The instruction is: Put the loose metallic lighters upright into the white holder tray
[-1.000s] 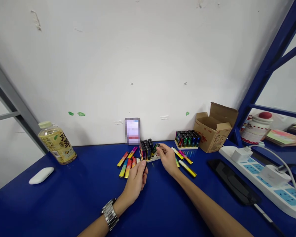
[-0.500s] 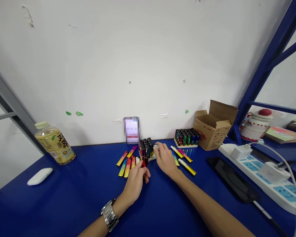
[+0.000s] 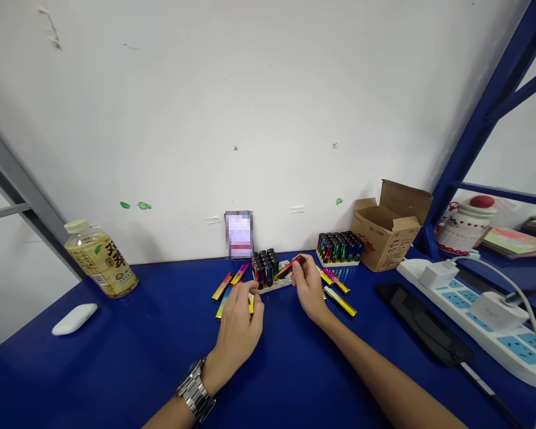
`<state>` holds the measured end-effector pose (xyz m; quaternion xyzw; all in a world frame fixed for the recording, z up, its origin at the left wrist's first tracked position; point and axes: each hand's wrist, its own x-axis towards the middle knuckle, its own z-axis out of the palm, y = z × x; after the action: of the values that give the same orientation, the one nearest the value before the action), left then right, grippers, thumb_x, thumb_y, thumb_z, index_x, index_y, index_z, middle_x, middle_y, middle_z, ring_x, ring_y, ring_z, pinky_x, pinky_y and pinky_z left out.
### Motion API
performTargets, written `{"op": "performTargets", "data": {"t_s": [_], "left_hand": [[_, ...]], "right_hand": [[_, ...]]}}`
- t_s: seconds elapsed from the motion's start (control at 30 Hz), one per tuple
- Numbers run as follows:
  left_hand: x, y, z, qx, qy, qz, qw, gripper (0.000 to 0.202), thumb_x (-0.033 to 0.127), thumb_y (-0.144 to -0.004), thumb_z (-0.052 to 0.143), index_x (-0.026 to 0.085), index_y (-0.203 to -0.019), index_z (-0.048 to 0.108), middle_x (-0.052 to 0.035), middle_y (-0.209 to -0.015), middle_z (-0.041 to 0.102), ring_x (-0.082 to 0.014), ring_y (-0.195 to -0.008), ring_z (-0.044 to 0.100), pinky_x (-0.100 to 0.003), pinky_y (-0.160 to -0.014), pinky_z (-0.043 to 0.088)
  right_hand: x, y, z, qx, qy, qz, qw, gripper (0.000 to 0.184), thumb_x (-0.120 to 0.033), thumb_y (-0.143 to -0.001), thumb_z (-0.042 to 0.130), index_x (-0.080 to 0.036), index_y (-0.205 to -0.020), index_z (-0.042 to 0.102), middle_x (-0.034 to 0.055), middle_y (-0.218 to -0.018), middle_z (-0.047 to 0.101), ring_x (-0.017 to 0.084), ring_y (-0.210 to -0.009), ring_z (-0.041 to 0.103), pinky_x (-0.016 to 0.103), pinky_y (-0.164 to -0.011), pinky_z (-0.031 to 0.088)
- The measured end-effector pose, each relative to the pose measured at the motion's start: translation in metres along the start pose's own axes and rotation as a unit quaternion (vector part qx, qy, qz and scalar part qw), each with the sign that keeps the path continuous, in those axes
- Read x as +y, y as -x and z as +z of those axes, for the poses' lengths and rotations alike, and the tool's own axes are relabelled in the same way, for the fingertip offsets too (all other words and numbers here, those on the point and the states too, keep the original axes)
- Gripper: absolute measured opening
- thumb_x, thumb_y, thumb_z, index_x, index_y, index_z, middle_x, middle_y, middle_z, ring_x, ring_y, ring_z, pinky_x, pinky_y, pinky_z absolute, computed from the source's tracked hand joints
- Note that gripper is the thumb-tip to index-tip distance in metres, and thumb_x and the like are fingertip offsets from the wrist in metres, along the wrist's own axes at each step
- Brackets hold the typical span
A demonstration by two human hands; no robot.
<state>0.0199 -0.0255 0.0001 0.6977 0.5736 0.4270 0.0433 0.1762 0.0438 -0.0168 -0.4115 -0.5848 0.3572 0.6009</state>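
My right hand (image 3: pixel 310 289) pinches a slim red-and-yellow lighter (image 3: pixel 290 266), dark at its right end, over the bare right part of a pale tray (image 3: pixel 277 286). Dark-topped metallic lighters (image 3: pixel 264 265) stand upright, packed in rows, in that tray's left part. My left hand (image 3: pixel 241 316) is above several shiny, flat, coloured strips, its thumb and index finger apart. A yellow strip (image 3: pixel 251 304) shows between those fingers. A red-and-yellow strip (image 3: pixel 222 286) and a pink-and-yellow strip (image 3: pixel 240 273) lie further left. Other strips are partly hidden under the left hand.
A second tray of lighters (image 3: pixel 339 248) stands by the wall, beside an open cardboard box (image 3: pixel 386 229). More strips (image 3: pixel 340 301) lie right of my hand. A phone (image 3: pixel 424 322) and a power strip (image 3: pixel 473 316) are at right; a bottle (image 3: pixel 100 259) and white case (image 3: pixel 74 319) at left.
The dark-topped red lighter has gone from my left hand and my right hand now pinches a red one. My left hand has opened over the strips; my right hand has shifted slightly right.
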Motion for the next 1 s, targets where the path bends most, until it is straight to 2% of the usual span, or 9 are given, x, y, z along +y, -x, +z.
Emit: {"op": "performTargets", "data": {"t_s": [0.07, 0.17, 0.27, 0.37, 0.5, 0.63, 0.77, 0.87, 1.0], "left_hand": [[-0.003, -0.003, -0.002, 0.018, -0.129, 0.026, 0.991, 0.023, 0.023, -0.088, 0.037, 0.015, -0.098, 0.055, -0.0119, -0.095, 0.06, -0.0247, -0.089, 0.057, -0.041, -0.08, 0.046], [-0.008, -0.007, -0.004, -0.002, -0.307, 0.017, 0.952, 0.023, 0.021, -0.086, 0.039, 0.011, -0.099, 0.056, -0.0145, -0.093, 0.058, -0.0269, -0.084, 0.055, -0.039, -0.071, 0.045], [-0.014, -0.007, -0.003, -0.029, -0.38, -0.001, 0.925, 0.024, 0.022, -0.087, 0.038, 0.011, -0.1, 0.056, -0.0129, -0.088, 0.056, -0.0257, -0.077, 0.054, -0.035, -0.064, 0.044], [-0.019, -0.006, 0.0, -0.039, -0.386, -0.007, 0.922, 0.024, 0.023, -0.089, 0.037, 0.01, -0.095, 0.056, -0.0128, -0.085, 0.055, -0.0258, -0.076, 0.055, -0.034, -0.063, 0.044], [-0.026, -0.007, 0.002, -0.042, -0.374, -0.005, 0.926, 0.02, 0.023, -0.089, 0.038, 0.011, -0.088, 0.055, -0.0137, -0.084, 0.056, -0.0249, -0.073, 0.057, -0.034, -0.063, 0.045], [-0.029, -0.009, 0.002, -0.041, -0.353, -0.007, 0.935, 0.019, 0.022, -0.089, 0.038, 0.011, -0.086, 0.054, -0.0154, -0.083, 0.058, -0.0257, -0.072, 0.059, -0.034, -0.063, 0.046], [-0.028, -0.011, 0.0, -0.062, -0.339, -0.02, 0.939, 0.019, 0.02, -0.088, 0.038, 0.01, -0.09, 0.054, -0.0169, -0.085, 0.062, -0.0278, -0.078, 0.063, -0.036, -0.067, 0.048], [-0.027, -0.014, -0.002, -0.09, -0.331, -0.041, 0.939, 0.02, 0.02, -0.09, 0.038, 0.01, -0.09, 0.055, -0.0182, -0.09, 0.065, -0.0291, -0.082, 0.064, -0.036, -0.069, 0.048], [-0.026, -0.017, -0.007, -0.129, -0.316, -0.082, 0.937, 0.023, 0.02, -0.091, 0.035, 0.011, -0.086, 0.056, -0.0158, -0.084, 0.065, -0.0265, -0.076, 0.065, -0.033, -0.065, 0.047]], "right_hand": [[0.004, -0.005, -0.008, -0.029, 0.066, -0.041, 0.997, 0.02, -0.038, -0.091, 0.041, -0.019, -0.094, 0.048, -0.0003, -0.072, 0.052, 0.014, -0.061, 0.047, 0.025, -0.057, 0.037], [0.005, -0.008, -0.012, -0.103, 0.144, -0.099, 0.979, 0.016, -0.028, -0.091, 0.039, -0.019, -0.095, 0.051, 0.0031, -0.079, 0.058, 0.016, -0.07, 0.054, 0.026, -0.063, 0.04], [-0.001, -0.006, -0.008, -0.136, 0.231, -0.129, 0.955, 0.02, -0.016, -0.091, 0.035, -0.018, -0.099, 0.053, 0.0057, -0.087, 0.06, 0.018, -0.078, 0.057, 0.027, -0.068, 0.041], [-0.01, -0.003, -0.002, -0.139, 0.357, -0.121, 0.916, 0.024, -0.011, -0.091, 0.035, -0.019, -0.101, 0.055, 0.0077, -0.092, 0.061, 0.02, -0.086, 0.057, 0.028, -0.07, 0.04], [-0.023, -0.001, -0.002, -0.14, 0.487, -0.111, 0.855, 0.03, -0.032, -0.097, 0.038, -0.018, -0.118, 0.054, 0.0109, -0.098, 0.062, 0.024, -0.09, 0.056, 0.032, -0.073, 0.039], [-0.03, -0.006, -0.014, -0.124, 0.522, -0.096, 0.838, 0.046, -0.042, -0.098, 0.028, -0.016, -0.13, 0.049, 0.0136, -0.102, 0.063, 0.026, -0.094, 0.056, 0.035, -0.079, 0.037], [-0.033, -0.014, -0.029, -0.107, 0.565, -0.081, 0.814, 0.039, -0.035, -0.097, 0.031, -0.019, -0.113, 0.062, 0.0131, -0.096, 0.064, 0.026, -0.093, 0.057, 0.036, -0.08, 0.037], [-0.034, -0.017, -0.034, -0.085, 0.633, 0.004, 0.769, 0.028, -0.03, -0.088, 0.047, -0.012, -0.094, 0.068, 0.0192, -0.093, 0.066, 0.031, -0.096, 0.057, 0.039, -0.077, 0.039], [-0.039, -0.015, -0.035, -0.131, 0.667, 0.08, 0.73, 0.026, -0.023, -0.078, 0.058, -0.009, -0.097, 0.069, 0.0226, -0.095, 0.068, 0.034, -0.1, 0.058, 0.04, -0.078, 0.04]]}}
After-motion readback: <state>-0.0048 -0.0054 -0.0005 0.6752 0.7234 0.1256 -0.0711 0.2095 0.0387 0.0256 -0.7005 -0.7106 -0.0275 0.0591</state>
